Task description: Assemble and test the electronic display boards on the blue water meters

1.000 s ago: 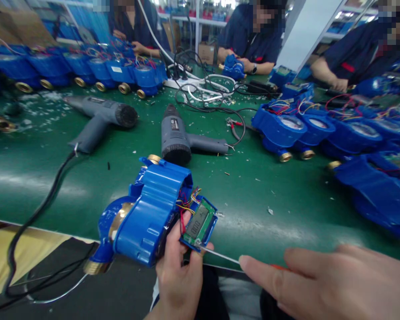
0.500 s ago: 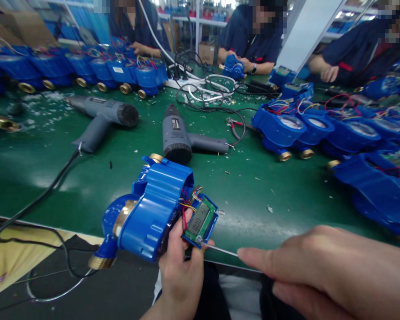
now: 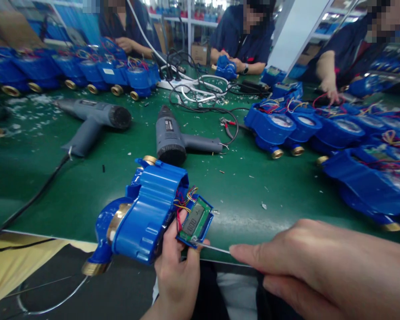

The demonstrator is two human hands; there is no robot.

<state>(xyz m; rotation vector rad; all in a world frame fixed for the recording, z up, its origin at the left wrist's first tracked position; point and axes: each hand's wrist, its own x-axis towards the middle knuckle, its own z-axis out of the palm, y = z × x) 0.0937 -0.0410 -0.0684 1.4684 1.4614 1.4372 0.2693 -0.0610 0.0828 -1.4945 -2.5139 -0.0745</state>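
Observation:
My left hand [image 3: 178,271] grips a small display circuit board [image 3: 196,222] in a blue frame, its thumb and fingers around the lower edge. Coloured wires link the board to a blue water meter [image 3: 146,209], which lies on its side at the table's front edge with brass ends showing. From the right, my right hand [image 3: 306,262] is closed around a screwdriver [image 3: 216,249]; the handle is hidden in the palm, and a forefinger lies along the thin metal shaft. The shaft's tip meets the board's lower corner.
Two grey heat guns [image 3: 171,138] and pliers [image 3: 228,126] lie beyond the meter on the green table [image 3: 253,178]. Blue meters [image 3: 273,124] stand in rows at left and right. A power strip [image 3: 180,83] with tangled cables sits mid-table. Several co-workers sit opposite.
My view has shifted slightly, so everything appears farther left. The screwdriver tip stays at the board's corner. At far right, a co-worker's hand has reached down toward the meters.

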